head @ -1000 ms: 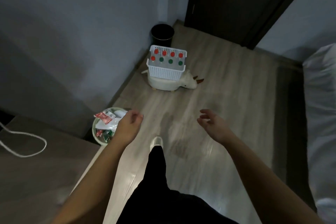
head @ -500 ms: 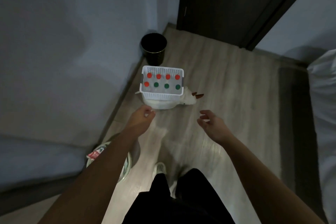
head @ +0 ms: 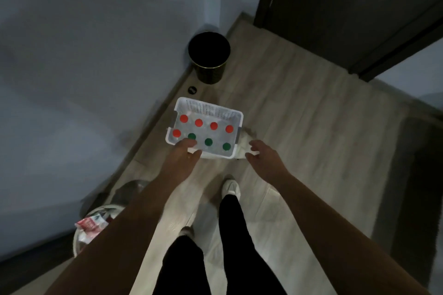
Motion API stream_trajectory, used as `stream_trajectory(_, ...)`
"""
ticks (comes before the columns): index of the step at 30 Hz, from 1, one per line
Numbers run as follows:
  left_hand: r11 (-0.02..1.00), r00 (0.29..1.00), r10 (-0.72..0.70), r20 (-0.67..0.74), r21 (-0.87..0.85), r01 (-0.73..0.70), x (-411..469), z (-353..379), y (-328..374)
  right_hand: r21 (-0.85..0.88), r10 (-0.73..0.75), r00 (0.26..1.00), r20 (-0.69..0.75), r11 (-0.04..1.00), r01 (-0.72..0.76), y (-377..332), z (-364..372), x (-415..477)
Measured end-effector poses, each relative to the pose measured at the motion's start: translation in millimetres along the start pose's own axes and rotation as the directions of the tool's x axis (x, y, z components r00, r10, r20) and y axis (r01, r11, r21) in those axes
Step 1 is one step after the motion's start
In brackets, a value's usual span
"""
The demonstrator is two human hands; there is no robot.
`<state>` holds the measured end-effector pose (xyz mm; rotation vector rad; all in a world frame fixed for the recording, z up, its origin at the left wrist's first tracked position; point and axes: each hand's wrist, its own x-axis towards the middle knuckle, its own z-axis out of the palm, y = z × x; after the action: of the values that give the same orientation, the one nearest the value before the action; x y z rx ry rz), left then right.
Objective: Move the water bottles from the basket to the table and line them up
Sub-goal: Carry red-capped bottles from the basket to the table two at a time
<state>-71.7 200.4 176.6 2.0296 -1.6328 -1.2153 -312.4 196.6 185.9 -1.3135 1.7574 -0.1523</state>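
Water bottles w/ red & green caps, upright in white basket, left hand & right hand spread, empty

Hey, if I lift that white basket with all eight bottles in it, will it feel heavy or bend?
Likely heavy for its size: the white basket holds eight capped bottles, packed in two rows. Its thin perforated walls may flex, so supporting both ends seems wise. It rests on a white object, not the floor, so a push might tip it.

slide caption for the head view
Left hand and right hand poised at a white basket holding eight water bottles, five red-capped, three green-capped.
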Motion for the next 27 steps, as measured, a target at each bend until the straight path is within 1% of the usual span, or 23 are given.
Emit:
stream_trajectory(5, 0.999, 0.999, -0.002, 0.046, 0.046, 0.0, 74, 36, -9, -0.082, -0.035, 0.996, 0.077, 0.996, 0.042, 14, 11, 100)
stream_trajectory(7, 0.998, 0.999, 0.039, 0.032, 0.05, -0.04, 102, 51, -18, -0.086, -0.036, 0.993, 0.112, 0.995, 0.046, 24, 24, 134)
stream_trajectory(9, 0.998, 0.998, 0.05, 0.044, 0.044, -0.052, 128, 66, -30, -0.081, -0.035, 0.991, 0.128, 0.996, 0.046, 35, 39, 164)
stream_trajectory(13, 0.993, 0.995, 0.055, 0.086, 0.095, -0.063, 168, 90, -46, -0.091, -0.042, 0.991, 0.125, 0.994, 0.054, 56, 66, 199)
stream_trajectory(17, 0.973, 0.982, 0.1, 0.161, 0.192, -0.131, 196, 109, -61, -0.124, -0.071, 0.991, 0.114, 0.989, 0.085, 73, 88, 221)
stream_trajectory(20, 0.921, 0.961, 0.144, 0.237, 0.323, -0.218, 216, 121, -72, -0.191, -0.128, 0.989, 0.08, 0.971, 0.141, 80, 103, 238)
stream_trajectory(23, 0.848, 0.95, 0.129, 0.284, 0.465, -0.254, 230, 130, -72, -0.281, -0.227, 0.973, 0.039, 0.932, 0.228, 85, 114, 248)
stream_trajectory(25, 0.815, 0.953, 0.123, 0.277, 0.52, -0.256, 236, 135, -72, -0.308, -0.278, 0.96, 0.023, 0.912, 0.271, 88, 120, 251)
stream_trajectory(27, 0.802, 0.951, 0.134, 0.28, 0.533, -0.27, 239, 136, -73, -0.316, -0.311, 0.95, 0.015, 0.9, 0.299, 92, 123, 252)
